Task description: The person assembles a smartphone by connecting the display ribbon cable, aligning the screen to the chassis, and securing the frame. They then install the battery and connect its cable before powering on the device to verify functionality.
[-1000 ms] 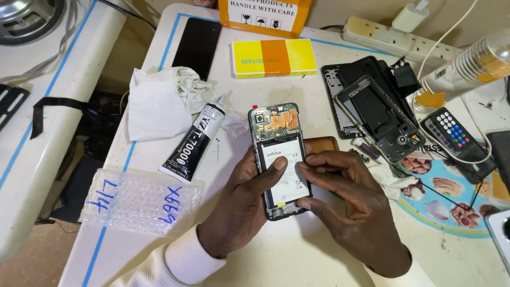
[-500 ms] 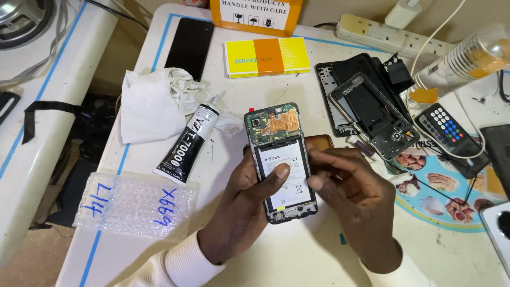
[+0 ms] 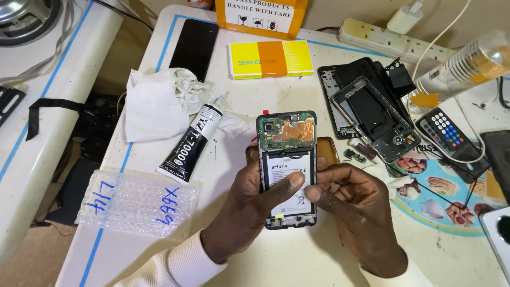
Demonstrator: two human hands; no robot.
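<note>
White worktop, cluttered. Left hand: fingers curled round opened phone, thumb pressed on its white battery. Right hand: fingers narrow, grips phone's right edge, thumb on battery. Phone: centre of worktop, back cover off, long axis running away from person, camera end farthest. Black glue tube left, apart.

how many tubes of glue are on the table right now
1: a black glue tube with a white nozzle lies tilted on the white table, left of the opened phone. Others may be hidden.
</note>
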